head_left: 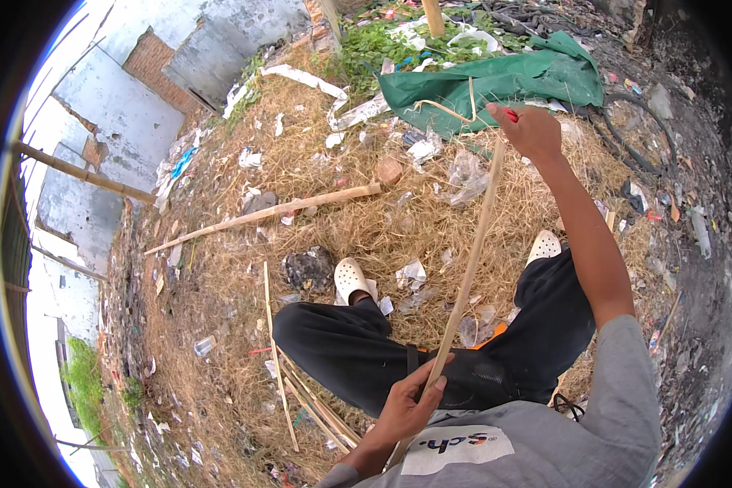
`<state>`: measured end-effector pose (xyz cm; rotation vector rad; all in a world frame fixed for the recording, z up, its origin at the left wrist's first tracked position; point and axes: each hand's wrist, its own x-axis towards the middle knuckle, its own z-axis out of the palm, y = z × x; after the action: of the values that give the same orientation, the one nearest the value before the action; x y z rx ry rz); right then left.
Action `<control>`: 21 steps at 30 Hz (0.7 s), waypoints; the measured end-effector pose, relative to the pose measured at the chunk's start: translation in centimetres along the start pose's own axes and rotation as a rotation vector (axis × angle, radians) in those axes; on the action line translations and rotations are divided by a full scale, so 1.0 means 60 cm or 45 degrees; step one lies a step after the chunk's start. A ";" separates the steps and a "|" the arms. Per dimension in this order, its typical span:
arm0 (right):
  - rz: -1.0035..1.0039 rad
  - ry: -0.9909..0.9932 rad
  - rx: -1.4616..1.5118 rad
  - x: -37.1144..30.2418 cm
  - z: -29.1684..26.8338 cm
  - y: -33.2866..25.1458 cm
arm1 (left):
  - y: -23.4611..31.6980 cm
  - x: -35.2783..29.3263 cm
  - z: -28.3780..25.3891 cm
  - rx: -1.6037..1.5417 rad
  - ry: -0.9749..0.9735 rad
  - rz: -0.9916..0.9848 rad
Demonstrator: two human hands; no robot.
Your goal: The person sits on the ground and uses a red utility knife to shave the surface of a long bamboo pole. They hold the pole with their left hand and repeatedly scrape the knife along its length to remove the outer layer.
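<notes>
- The strip [473,260] is held on the near side of the green tarp [537,73], its long axis slanting up toward the tarp's near edge.
- The left hand [411,403], well apart from the tarp, has its fingers curled round the strip's lower part.
- The right hand [531,134], at the tarp's near edge, is the nearer to the strip's far end; it is clenched round a red handle [511,115]. Whether its tool touches the strip, I cannot tell.
- A bent sliver [472,102] shows against the tarp.
- Loose sticks [317,403] lie well to the near left of the tarp.
</notes>
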<state>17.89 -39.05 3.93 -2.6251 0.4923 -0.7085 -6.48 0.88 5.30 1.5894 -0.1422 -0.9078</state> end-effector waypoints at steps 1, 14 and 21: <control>0.189 -0.032 0.034 0.010 -0.004 0.018 | -0.001 -0.009 0.001 0.028 -0.099 -0.026; -0.679 -0.321 0.275 -0.218 -0.012 -0.155 | -0.002 0.066 -0.057 -0.458 0.151 0.104; -0.824 -0.413 0.307 -0.251 0.003 -0.176 | 0.008 0.072 -0.043 -0.270 0.247 0.117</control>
<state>8.19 -23.47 2.37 -2.5797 -0.5261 -0.4564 -1.77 0.36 3.60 1.4511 0.0174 -0.6701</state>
